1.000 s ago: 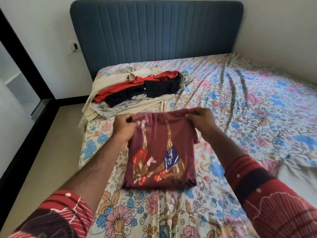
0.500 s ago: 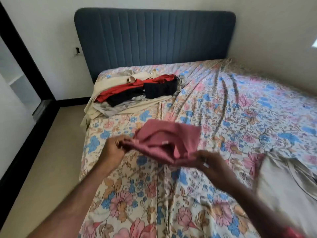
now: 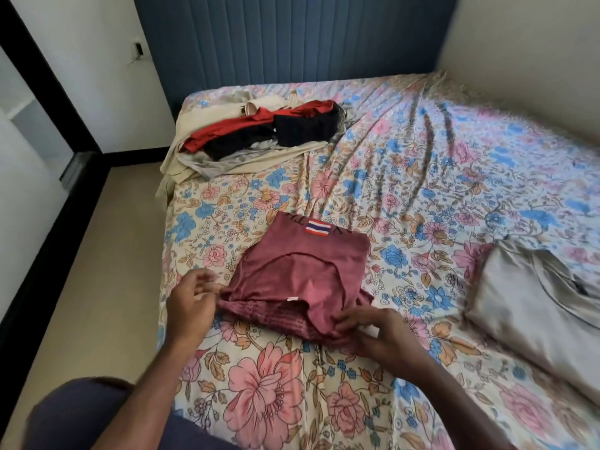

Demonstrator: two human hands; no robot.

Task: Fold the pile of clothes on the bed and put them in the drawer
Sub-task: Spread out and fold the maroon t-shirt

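Fingers (image 3: 349,319) of our right hand (image 3: 383,336) pinch the maroon shirt (image 3: 302,271); left hand (image 3: 191,303) fingers spread, touching its edge.
Behind the shirt on the bed (image 3: 422,177) we see the clothes pile (image 3: 259,138).

Clothes and hands on the bed (image 3: 422,177)

One folded maroon shirt (image 3: 302,274) near the foot edge, one folded grey garment (image 3: 526,306) at the right edge, one unfolded pile (image 3: 256,138) at the head-left corner, two hands: left hand (image 3: 191,303), right hand (image 3: 380,332).

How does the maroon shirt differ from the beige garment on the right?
The maroon shirt lies between both hands, its near edge bunched; the beige garment lies flat, untouched. The right hand holds the maroon shirt's near edge; the left hand is beside it. Both rest on the floral bedsheet.
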